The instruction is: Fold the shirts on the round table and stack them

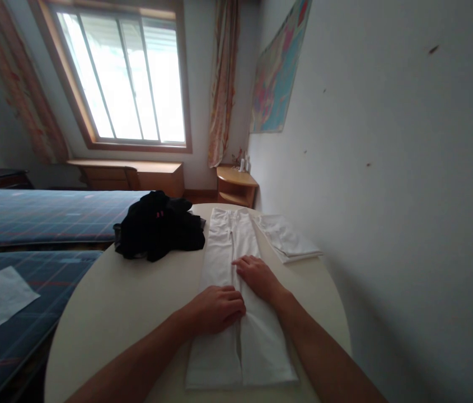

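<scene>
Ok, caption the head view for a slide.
Both hands, left hand and right hand, press flat on white trousers laid lengthwise on a round table.

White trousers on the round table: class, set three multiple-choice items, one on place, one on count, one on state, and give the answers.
1. Where is the black clothing pile?
A. left of the white trousers
B. on the bed
C. on the floor

2. How many hands rest on the trousers?
A. none
B. one
C. two

3. The trousers lie:
A. crumpled
B. flat, legs together
C. rolled

Answers:
A, the black clothing pile sits left of the white trousers.
C, left hand and right hand press them.
B, smoothed on the table.
</scene>
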The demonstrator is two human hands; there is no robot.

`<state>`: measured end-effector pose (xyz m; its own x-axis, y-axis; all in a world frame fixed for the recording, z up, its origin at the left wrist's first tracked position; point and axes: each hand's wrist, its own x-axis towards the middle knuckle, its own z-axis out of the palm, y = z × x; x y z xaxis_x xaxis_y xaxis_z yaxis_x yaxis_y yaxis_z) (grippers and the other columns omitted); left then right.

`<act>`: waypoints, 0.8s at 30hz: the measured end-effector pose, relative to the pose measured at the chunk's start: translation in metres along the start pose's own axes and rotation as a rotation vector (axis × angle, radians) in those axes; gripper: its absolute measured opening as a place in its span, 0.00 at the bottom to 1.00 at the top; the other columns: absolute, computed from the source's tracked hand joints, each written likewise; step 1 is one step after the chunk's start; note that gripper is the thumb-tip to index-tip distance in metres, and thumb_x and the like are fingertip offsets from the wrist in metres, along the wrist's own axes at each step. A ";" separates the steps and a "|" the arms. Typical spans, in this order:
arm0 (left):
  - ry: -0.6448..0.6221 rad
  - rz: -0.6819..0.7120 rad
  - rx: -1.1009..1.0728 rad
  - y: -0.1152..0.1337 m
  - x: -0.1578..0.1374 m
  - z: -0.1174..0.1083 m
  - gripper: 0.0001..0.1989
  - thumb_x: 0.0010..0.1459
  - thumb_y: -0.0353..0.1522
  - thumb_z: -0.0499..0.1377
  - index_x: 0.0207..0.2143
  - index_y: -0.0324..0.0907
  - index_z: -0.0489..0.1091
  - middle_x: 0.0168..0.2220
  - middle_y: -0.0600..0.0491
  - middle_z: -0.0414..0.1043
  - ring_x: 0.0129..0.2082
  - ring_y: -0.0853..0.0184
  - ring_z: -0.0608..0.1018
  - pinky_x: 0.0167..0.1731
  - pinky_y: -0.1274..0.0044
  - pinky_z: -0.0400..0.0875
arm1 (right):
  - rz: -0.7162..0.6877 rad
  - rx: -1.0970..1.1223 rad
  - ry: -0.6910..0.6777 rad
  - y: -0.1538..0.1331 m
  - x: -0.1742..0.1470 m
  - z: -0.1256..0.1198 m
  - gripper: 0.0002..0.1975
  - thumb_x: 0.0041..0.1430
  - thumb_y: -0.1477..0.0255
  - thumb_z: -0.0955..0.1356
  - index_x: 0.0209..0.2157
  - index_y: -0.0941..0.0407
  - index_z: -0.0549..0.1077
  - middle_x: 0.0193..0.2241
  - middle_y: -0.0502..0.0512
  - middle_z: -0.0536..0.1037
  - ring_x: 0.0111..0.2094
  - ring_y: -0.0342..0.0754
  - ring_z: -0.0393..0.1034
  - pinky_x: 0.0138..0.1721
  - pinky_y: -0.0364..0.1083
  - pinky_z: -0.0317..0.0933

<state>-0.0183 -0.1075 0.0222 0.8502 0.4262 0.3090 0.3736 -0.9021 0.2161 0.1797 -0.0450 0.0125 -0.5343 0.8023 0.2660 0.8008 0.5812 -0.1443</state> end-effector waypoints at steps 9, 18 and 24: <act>-0.068 -0.055 -0.121 0.000 -0.004 -0.004 0.08 0.55 0.34 0.64 0.39 0.46 0.73 0.41 0.54 0.75 0.42 0.65 0.76 0.46 0.75 0.70 | 0.053 0.127 -0.188 0.007 -0.007 0.014 0.34 0.67 0.52 0.59 0.68 0.52 0.53 0.69 0.58 0.52 0.70 0.58 0.40 0.67 0.61 0.37; 0.011 -0.185 -0.114 -0.011 -0.008 -0.005 0.17 0.62 0.34 0.60 0.53 0.47 0.68 0.59 0.48 0.67 0.58 0.59 0.69 0.56 0.67 0.67 | 0.128 -0.015 -0.051 0.012 0.021 0.008 0.30 0.68 0.56 0.59 0.66 0.56 0.59 0.67 0.62 0.58 0.68 0.55 0.48 0.67 0.60 0.38; -0.010 -0.365 -0.086 -0.017 -0.014 -0.022 0.10 0.60 0.33 0.60 0.44 0.43 0.70 0.47 0.48 0.71 0.48 0.60 0.74 0.49 0.69 0.71 | 0.086 -0.026 -0.089 -0.009 -0.013 0.004 0.28 0.71 0.57 0.56 0.63 0.59 0.63 0.65 0.64 0.62 0.67 0.57 0.51 0.66 0.59 0.44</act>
<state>-0.0445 -0.0966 0.0347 0.6709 0.7173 0.1881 0.6204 -0.6819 0.3874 0.1784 -0.0604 0.0065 -0.4842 0.8588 0.1674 0.8510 0.5067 -0.1380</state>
